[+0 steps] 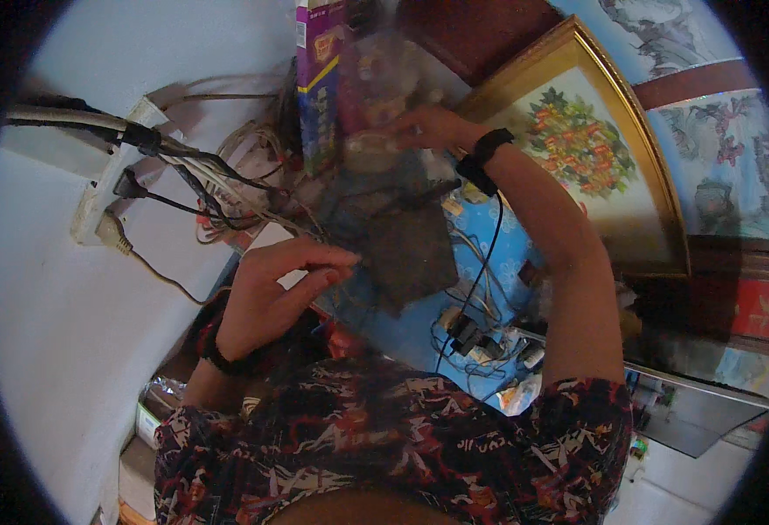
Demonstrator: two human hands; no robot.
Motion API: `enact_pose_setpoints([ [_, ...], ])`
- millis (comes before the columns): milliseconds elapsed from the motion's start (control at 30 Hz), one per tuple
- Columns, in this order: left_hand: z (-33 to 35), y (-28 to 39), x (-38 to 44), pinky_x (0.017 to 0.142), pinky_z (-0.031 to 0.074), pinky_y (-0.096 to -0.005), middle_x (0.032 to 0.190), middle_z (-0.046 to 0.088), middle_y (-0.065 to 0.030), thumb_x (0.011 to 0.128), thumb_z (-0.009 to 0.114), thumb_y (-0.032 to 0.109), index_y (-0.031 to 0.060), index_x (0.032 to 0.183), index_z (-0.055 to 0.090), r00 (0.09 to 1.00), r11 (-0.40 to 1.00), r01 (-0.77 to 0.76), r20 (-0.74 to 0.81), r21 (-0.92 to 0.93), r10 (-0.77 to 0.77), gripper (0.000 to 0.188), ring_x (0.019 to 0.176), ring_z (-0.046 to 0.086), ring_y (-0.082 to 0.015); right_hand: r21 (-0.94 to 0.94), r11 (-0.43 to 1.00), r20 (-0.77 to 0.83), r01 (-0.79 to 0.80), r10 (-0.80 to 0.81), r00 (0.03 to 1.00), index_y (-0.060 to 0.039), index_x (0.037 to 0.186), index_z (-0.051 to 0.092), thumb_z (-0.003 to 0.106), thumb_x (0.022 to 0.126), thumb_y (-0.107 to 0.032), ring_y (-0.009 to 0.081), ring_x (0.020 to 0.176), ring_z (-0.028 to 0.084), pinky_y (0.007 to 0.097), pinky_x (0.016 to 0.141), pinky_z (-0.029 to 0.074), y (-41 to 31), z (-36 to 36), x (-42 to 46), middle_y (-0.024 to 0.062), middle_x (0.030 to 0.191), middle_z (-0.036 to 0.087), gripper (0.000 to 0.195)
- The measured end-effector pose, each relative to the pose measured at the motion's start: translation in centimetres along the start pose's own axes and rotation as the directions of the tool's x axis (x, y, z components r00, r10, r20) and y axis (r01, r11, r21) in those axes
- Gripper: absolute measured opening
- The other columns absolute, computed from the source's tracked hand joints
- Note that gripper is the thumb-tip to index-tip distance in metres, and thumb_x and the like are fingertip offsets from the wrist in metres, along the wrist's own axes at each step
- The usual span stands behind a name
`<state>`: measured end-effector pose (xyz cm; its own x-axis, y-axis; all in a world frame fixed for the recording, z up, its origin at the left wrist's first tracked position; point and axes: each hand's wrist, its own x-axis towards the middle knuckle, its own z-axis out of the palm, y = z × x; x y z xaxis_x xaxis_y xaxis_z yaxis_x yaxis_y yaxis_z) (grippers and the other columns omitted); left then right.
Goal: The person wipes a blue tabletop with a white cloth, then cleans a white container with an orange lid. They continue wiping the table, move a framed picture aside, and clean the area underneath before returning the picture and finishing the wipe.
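My left hand [279, 289] is at the lower left of the dark, flat, squarish thing [411, 256], its thumb and forefinger close together; whether something thin is between them I cannot tell. Farther up, my right hand [434, 128] reaches among blurred items beside a tall purple and blue box [319, 85]. Its fingertips are blurred, so whether they hold anything is unclear. Black bands circle both wrists, and near the right one a black plug or adapter [476, 176] hangs with a thin black cable running down. A blue flowered cover [489, 226] lies beneath.
At the left wall, a white power strip [119, 177] carries plugs and bundled cables [227, 167]. A gold-framed flower picture [578, 144] leans at the right. Black adapters with tangled wires [470, 335] lie near my body. A dark glossy panel [693, 407] is at the lower right.
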<state>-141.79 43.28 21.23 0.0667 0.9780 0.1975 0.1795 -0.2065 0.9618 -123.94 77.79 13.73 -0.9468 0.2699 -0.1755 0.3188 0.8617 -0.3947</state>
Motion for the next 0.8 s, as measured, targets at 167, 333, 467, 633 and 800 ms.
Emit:
enact_pose_setpoints([
  [167,0.3,0.5,-0.1,0.076,0.05,-0.0272,0.091,0.067,-0.0091,0.085,0.059,-0.002,0.0015,0.104,0.066,1.0,1.0,-0.006,0.014,0.008,0.006,0.02,0.086,0.065,-0.0156,0.15,0.971,-0.064,-0.186,0.198,0.978,-0.0197,0.112,0.067,0.059,0.086,-0.023,0.0215,0.086,0.064,0.0359,0.079,0.05,-3.1,-2.8,-4.4,0.0064,0.1,0.068,0.027],
  [333,1.1,1.8,0.4,0.076,0.05,-0.0266,0.093,0.067,-0.0091,0.085,0.06,-0.002,0.0009,0.103,0.066,0.996,0.997,-0.066,0.06,0.033,0.064,0.02,0.087,0.065,-0.0159,0.122,0.942,-0.216,-0.313,0.332,0.918,-0.0154,0.116,0.065,0.065,0.084,-0.017,0.0131,0.075,0.058,0.0297,0.069,0.048,-0.6,-5.0,-9.5,0.0053,0.086,0.068,0.032],
  [467,1.5,2.2,0.6,0.076,0.05,-0.0268,0.093,0.067,-0.0094,0.085,0.06,-0.001,0.0007,0.103,0.066,0.995,0.997,-0.074,0.067,-0.033,0.076,0.02,0.087,0.065,-0.016,0.122,0.936,-0.327,-0.331,0.353,0.877,-0.014,0.114,0.066,0.066,0.084,-0.016,0.0129,0.076,0.061,0.0289,0.07,0.048,-2.8,-6.4,-12.5,0.0054,0.085,0.069,0.03],
  [633,2.4,3.3,0.6,0.075,0.05,-0.0271,0.093,0.066,-0.0096,0.085,0.059,-0.001,0.0011,0.105,0.065,0.992,0.997,-0.064,0.109,-0.036,0.068,0.02,0.087,0.065,-0.0161,0.177,0.853,-0.41,-0.491,0.518,0.751,-0.0129,0.108,0.069,0.067,0.083,-0.021,0.014,0.077,0.064,0.029,0.071,0.049,-3.2,-6.7,-16.6,0.0071,0.086,0.07,0.027],
  [800,3.2,3.4,0.9,0.074,0.05,-0.027,0.092,0.066,-0.0092,0.085,0.059,-0.001,0.0012,0.104,0.065,0.982,0.992,-0.126,0.14,-0.029,0.129,0.02,0.085,0.064,-0.0155,0.249,0.788,-0.606,-0.563,0.58,0.544,-0.0093,0.106,0.069,0.066,0.084,-0.018,0.0111,0.077,0.063,0.0271,0.071,0.049,-2.5,-7.3,-20.5,0.0064,0.087,0.07,0.024],
])
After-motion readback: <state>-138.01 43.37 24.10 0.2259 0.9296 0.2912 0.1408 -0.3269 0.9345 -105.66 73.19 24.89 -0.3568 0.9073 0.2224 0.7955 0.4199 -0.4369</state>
